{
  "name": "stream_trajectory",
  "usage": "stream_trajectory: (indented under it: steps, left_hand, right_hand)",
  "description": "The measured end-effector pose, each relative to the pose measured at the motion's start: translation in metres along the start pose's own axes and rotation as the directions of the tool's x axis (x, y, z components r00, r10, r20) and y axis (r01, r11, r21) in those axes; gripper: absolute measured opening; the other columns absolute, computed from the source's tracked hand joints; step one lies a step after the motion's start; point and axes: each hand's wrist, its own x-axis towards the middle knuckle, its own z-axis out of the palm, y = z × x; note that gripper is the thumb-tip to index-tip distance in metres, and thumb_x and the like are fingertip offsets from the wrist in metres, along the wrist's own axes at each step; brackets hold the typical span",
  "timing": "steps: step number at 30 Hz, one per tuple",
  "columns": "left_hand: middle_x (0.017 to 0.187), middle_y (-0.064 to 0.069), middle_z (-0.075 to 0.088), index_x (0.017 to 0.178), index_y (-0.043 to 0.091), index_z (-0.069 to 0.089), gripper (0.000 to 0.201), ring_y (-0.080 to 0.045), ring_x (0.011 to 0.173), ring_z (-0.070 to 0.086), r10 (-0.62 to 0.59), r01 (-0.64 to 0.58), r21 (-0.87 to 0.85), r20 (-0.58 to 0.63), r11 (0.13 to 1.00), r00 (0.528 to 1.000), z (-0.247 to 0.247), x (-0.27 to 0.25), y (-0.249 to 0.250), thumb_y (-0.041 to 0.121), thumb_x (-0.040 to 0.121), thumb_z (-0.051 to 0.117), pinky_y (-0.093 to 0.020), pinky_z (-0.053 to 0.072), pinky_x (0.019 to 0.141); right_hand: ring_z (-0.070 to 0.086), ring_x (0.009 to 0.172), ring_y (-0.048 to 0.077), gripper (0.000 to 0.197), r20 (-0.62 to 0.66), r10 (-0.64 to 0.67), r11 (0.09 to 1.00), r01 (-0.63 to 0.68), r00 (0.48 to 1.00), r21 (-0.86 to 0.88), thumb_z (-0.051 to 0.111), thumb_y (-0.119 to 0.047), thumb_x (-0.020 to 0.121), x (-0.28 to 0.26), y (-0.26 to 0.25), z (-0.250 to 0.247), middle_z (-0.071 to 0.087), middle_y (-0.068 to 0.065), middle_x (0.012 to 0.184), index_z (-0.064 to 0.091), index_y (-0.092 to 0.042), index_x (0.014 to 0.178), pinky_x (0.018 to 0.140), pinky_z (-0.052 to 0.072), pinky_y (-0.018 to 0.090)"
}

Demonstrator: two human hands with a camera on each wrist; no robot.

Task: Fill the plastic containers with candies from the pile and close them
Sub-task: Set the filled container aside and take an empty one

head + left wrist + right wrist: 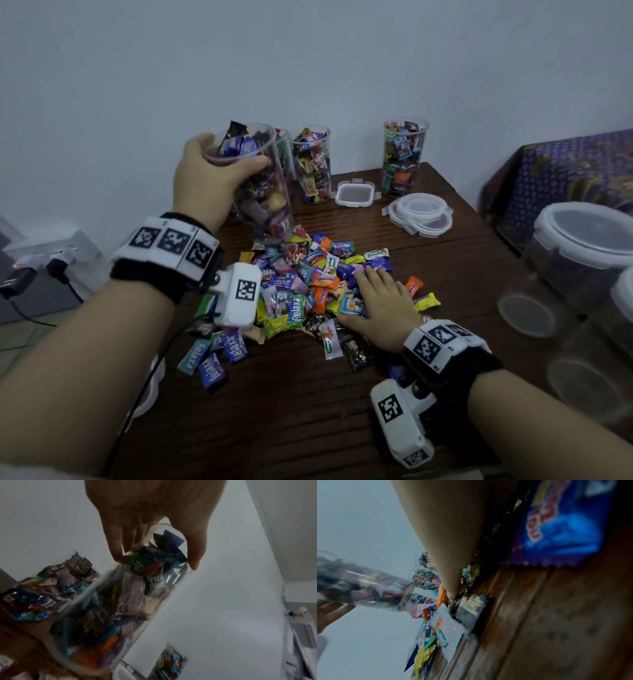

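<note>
A candy-filled container [260, 178] is clasped near its rim by the left hand [205, 178], tilted beside the candy pile [308, 291], on which the right hand [380, 308] is laid flat, fingers spread.

The dark brown wooden table [445, 274] shows plank grain under both hands; the heap of wrapped candies [308, 291] under the right hand [380, 308] mixes orange, purple, blue, yellow, green and pink wrappers; the clear plastic tumbler [263, 192] in the left hand [209, 178] shows purple, teal and orange wrappers through its wall; both white wristbands [171, 241] carry black square-code patterns; beyond the right hand, a purple cloth [561, 171] bears a gold floral print; the lids [421, 212] there are translucent white.
</note>
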Motion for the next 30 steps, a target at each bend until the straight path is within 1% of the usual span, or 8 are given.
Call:
stream_trajectory:
  steps: [3,5,9,13,16,21,26,30]
  left_hand:
    - [0.13,-0.005,0.053,0.139,0.012,0.039,0.096,-0.016,0.117,0.053,-0.001,0.002,0.051,-0.029,0.999,1.0,0.019,0.023,-0.012,0.047,0.062,0.082,-0.034,0.042,0.104]
    - [0.133,-0.005,0.052,0.141,0.012,0.037,0.092,-0.017,0.119,0.052,-0.009,0.014,0.083,-0.059,0.996,0.998,0.032,0.037,-0.021,0.045,0.067,0.081,-0.031,0.04,0.104]
    - [0.133,-0.004,0.054,0.139,0.012,0.039,0.091,-0.018,0.121,0.051,-0.049,0.061,0.128,-0.093,0.99,0.994,0.054,0.057,-0.039,0.049,0.066,0.08,-0.021,0.038,0.098]
    - [0.127,-0.003,0.059,0.133,0.014,0.045,0.092,-0.021,0.115,0.056,-0.075,0.091,0.135,-0.118,0.987,0.99,0.071,0.068,-0.058,0.055,0.058,0.08,-0.032,0.044,0.098]
    - [0.133,-0.005,0.055,0.138,0.014,0.041,0.093,-0.023,0.119,0.053,-0.086,0.102,0.185,-0.094,0.977,0.992,0.079,0.071,-0.068,0.053,0.063,0.079,-0.033,0.043,0.099]
    - [0.138,-0.006,0.05,0.142,0.013,0.035,0.097,-0.024,0.123,0.05,-0.094,0.1,0.188,-0.045,0.977,0.995,0.079,0.073,-0.078,0.051,0.065,0.079,-0.034,0.041,0.102]
    - [0.144,-0.007,0.044,0.145,0.011,0.029,0.097,-0.023,0.129,0.044,-0.058,0.057,0.193,0.004,0.98,0.998,0.077,0.073,-0.074,0.046,0.07,0.078,-0.034,0.037,0.106]
    - [0.153,-0.008,0.028,0.149,0.01,0.022,0.09,-0.021,0.14,0.029,0.056,-0.044,0.186,-0.058,0.982,0.997,0.076,0.062,-0.062,0.04,0.08,0.071,-0.03,0.025,0.113]
  right_hand:
    - [-0.007,0.146,0.019,0.085,0.013,-0.011,1.0,0.011,1.0,0.021,0.037,-0.064,0.089,0.0,0.002,0.0,-0.005,0.0,0.159,-0.002,-0.021,0.151,0.117,0.001,0.041]
    - [-0.009,0.146,0.019,0.085,0.021,-0.019,0.999,0.019,1.0,0.026,0.036,-0.064,0.089,-0.001,0.003,-0.001,-0.007,0.0,0.159,-0.003,-0.021,0.151,0.117,0.0,0.041]
    - [-0.011,0.146,0.019,0.085,0.024,-0.033,0.999,0.032,0.999,0.036,0.037,-0.064,0.09,-0.001,0.005,0.0,-0.009,0.0,0.159,-0.005,-0.021,0.151,0.117,-0.001,0.041]
    - [-0.012,0.145,0.019,0.086,0.02,-0.048,0.998,0.047,0.999,0.045,0.037,-0.064,0.09,0.001,0.007,0.001,-0.01,-0.001,0.159,-0.005,-0.022,0.151,0.117,-0.003,0.04]
    - [-0.013,0.145,0.018,0.086,0.026,-0.055,0.997,0.053,0.998,0.053,0.037,-0.064,0.09,0.001,0.008,0.002,-0.011,-0.001,0.159,-0.007,-0.022,0.151,0.117,-0.004,0.04]
    - [-0.013,0.145,0.019,0.087,0.021,-0.059,0.997,0.058,0.998,0.052,0.039,-0.063,0.089,0.002,0.008,0.002,-0.011,0.0,0.159,-0.005,-0.021,0.151,0.118,-0.003,0.039]
    - [-0.013,0.145,0.02,0.086,0.031,-0.056,0.997,0.054,0.998,0.062,0.039,-0.062,0.09,0.0,0.007,-0.001,-0.011,0.0,0.159,-0.005,-0.02,0.151,0.118,-0.002,0.039]
    - [-0.013,0.145,0.02,0.086,0.05,-0.038,0.996,0.033,0.998,0.087,0.04,-0.061,0.09,-0.001,0.005,-0.003,-0.011,0.001,0.159,-0.005,-0.02,0.151,0.117,-0.004,0.039]
